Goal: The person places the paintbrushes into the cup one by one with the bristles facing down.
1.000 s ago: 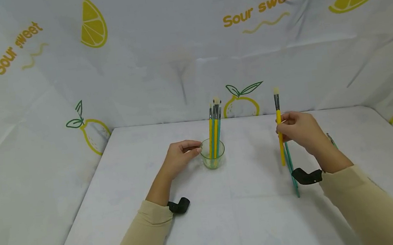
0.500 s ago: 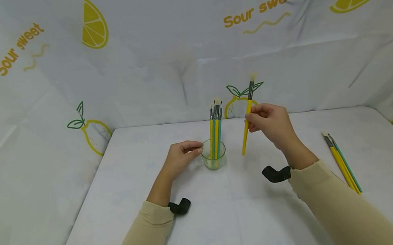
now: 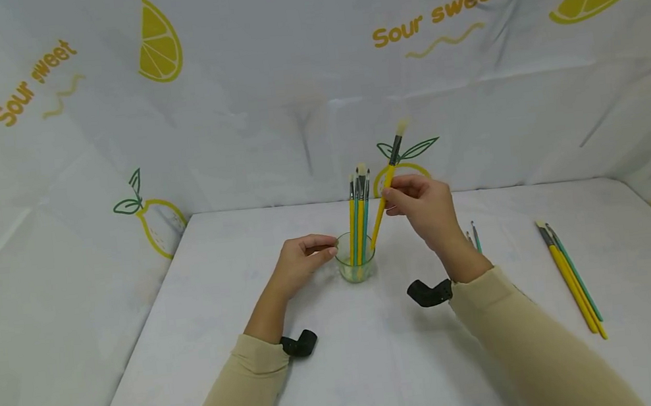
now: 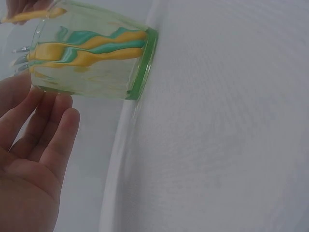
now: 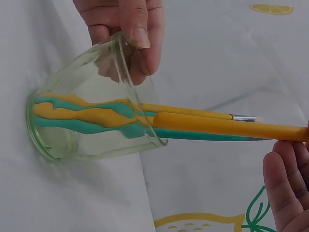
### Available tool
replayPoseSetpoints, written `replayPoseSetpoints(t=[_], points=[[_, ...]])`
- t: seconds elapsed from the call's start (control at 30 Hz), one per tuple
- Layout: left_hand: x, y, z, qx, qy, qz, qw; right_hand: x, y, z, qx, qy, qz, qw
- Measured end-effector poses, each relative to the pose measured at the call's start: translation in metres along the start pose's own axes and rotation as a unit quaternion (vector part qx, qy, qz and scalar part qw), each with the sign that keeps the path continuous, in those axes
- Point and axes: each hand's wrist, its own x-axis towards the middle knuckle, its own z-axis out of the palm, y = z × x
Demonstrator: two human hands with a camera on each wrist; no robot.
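Note:
In the head view my left hand (image 3: 301, 262) pinches the rim of a clear greenish glass (image 3: 345, 272) on the table. Yellow and teal paintbrushes (image 3: 360, 216) stand in it, bristles up. My right hand (image 3: 426, 211) holds a yellow paintbrush (image 3: 394, 159) between thumb and fingers, bristles up and leaning right. Its handle's lower end is right at the glass's right rim. From the right wrist, that rounded handle end (image 5: 166, 120) overlaps the glass mouth, beside the other handles. In the left wrist view, wavy handle colours show through the glass wall (image 4: 106, 79).
Two yellow brushes (image 3: 572, 283) and a teal brush (image 3: 578, 279) lie on the table at the right. Tips of thin teal brushes (image 3: 476, 238) show beyond my right forearm, which hides the rest. A white cloth backdrop (image 3: 271, 136) with lemon prints rises behind the table.
My right hand has carried the yellow paintbrush left to the glass, tilting it from upright to a lean. The left hand stays at the rim. The brushes at the right have come into view.

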Motion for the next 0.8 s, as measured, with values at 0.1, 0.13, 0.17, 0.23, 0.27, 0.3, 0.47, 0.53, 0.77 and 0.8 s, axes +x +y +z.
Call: replayPoseSetpoints(t=[0.1, 0.13, 0.17, 0.23, 0.27, 0.3, 0.47, 0.53, 0.77, 0.8], points=[[-0.001, 0.0, 0.0, 0.009, 0.0, 0.003, 1.0, -0.001, 0.005, 0.005, -0.006, -0.006, 0.003, 1.0], [-0.001, 0.0, 0.0, 0.009, 0.001, 0.002, 1.0, -0.001, 0.007, 0.007, -0.01, -0.008, 0.003, 1.0], [-0.001, 0.001, 0.0, 0.01, 0.001, 0.002, 0.9999, -0.002, 0.008, 0.009, -0.017, -0.01, 0.002, 1.0], [-0.001, 0.001, 0.0, 0.006, 0.002, -0.001, 1.0, -0.002, 0.012, 0.011, -0.031, -0.015, 0.001, 0.999], [-0.001, 0.002, 0.0, 0.005, 0.002, -0.002, 1.0, -0.002, 0.014, 0.012, -0.042, -0.017, -0.001, 0.999], [-0.001, 0.002, 0.0, 0.001, 0.002, -0.003, 1.0, -0.002, 0.016, 0.013, -0.052, -0.018, -0.002, 0.999], [-0.003, 0.01, -0.002, 0.011, -0.013, -0.009, 0.9998, -0.004, 0.026, 0.017, -0.082, -0.024, 0.003, 0.996], [-0.003, 0.009, -0.002, 0.016, -0.015, -0.006, 0.9997, -0.004, 0.029, 0.018, -0.084, -0.025, 0.011, 0.996], [0.0, -0.001, 0.0, 0.008, 0.001, 0.007, 0.9999, -0.007, 0.034, 0.021, -0.092, -0.033, 0.028, 0.995], [0.0, -0.001, 0.0, 0.006, 0.0, 0.007, 1.0, -0.008, 0.034, 0.022, -0.095, -0.034, 0.028, 0.994]])
